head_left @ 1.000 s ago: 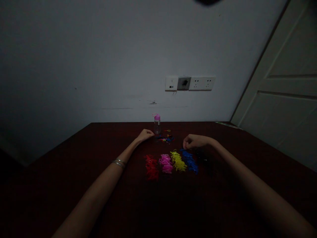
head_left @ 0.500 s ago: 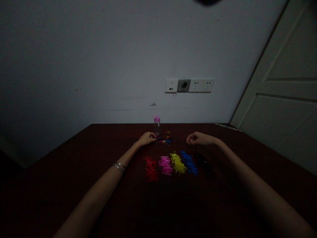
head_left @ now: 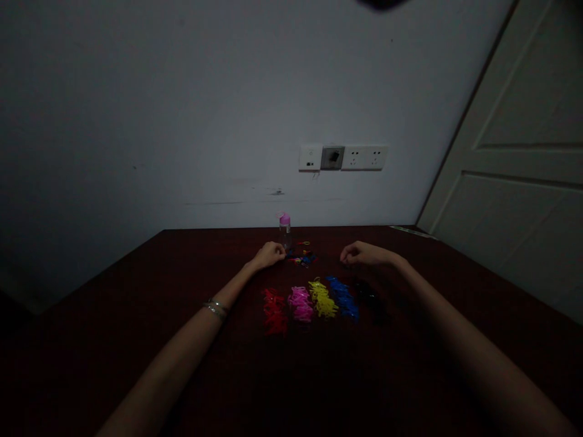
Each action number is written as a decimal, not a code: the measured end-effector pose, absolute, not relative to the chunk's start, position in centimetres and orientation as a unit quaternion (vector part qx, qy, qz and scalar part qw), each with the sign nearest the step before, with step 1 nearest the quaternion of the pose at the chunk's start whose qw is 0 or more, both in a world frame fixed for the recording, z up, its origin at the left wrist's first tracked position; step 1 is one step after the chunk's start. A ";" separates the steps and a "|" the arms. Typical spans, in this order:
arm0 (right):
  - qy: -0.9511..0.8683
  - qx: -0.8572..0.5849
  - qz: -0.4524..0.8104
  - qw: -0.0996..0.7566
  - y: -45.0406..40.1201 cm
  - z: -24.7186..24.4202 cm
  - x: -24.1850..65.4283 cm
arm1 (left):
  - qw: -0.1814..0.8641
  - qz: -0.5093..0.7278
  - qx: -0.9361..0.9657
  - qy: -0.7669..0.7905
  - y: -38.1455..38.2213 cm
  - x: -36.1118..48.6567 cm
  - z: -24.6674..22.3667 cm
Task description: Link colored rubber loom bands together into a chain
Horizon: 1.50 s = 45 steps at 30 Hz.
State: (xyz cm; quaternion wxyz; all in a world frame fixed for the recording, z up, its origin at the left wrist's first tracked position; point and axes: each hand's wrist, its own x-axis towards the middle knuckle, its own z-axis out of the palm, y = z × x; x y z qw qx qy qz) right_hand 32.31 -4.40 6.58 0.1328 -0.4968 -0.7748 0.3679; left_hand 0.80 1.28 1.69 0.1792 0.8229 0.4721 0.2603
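Note:
My left hand (head_left: 269, 255) is closed in a pinch at the left edge of a small mixed heap of coloured elastic bands (head_left: 304, 260); what its fingertips hold, if anything, is too small to make out. My right hand (head_left: 359, 254) hovers right of that heap with fingers curled together, their contents hidden. Nearer to me lie sorted piles in a row: red bands (head_left: 274, 312), pink bands (head_left: 300, 304), yellow bands (head_left: 322, 298), blue bands (head_left: 343, 297) and dim black bands (head_left: 370, 297).
A clear bottle with a pink cap (head_left: 285, 229) stands behind my left hand. The dark red table (head_left: 218, 243) meets a pale wall with sockets (head_left: 342, 158). To the right is a white panelled door (head_left: 514, 152). The light is dim.
The whole view has shifted slightly, so most things sit a little further left. Both hands keep nearly the same places and stay closed. The piles look unchanged.

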 end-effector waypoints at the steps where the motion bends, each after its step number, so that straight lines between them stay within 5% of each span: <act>1: -0.772 -0.499 0.372 0.134 -4.4 6.6 32.3 | 0.175 0.266 0.827 0.463 0.9 1.4 2.2; 18: -0.774 -0.492 0.376 0.133 -3.5 5.3 32.7 | 0.237 0.189 0.900 0.312 -7.6 11.5 2.9; 31: -0.794 -0.504 0.308 0.144 -3.2 4.9 32.6 | 0.252 0.380 0.771 0.444 -0.5 3.1 4.4; 38: -0.834 -0.482 0.164 0.213 -2.5 3.2 29.8 | 0.265 0.349 0.744 0.505 1.4 0.3 2.1; 45: -0.853 -0.433 0.178 0.232 -1.5 2.1 26.9 | 0.296 0.336 0.738 0.504 1.2 0.7 1.5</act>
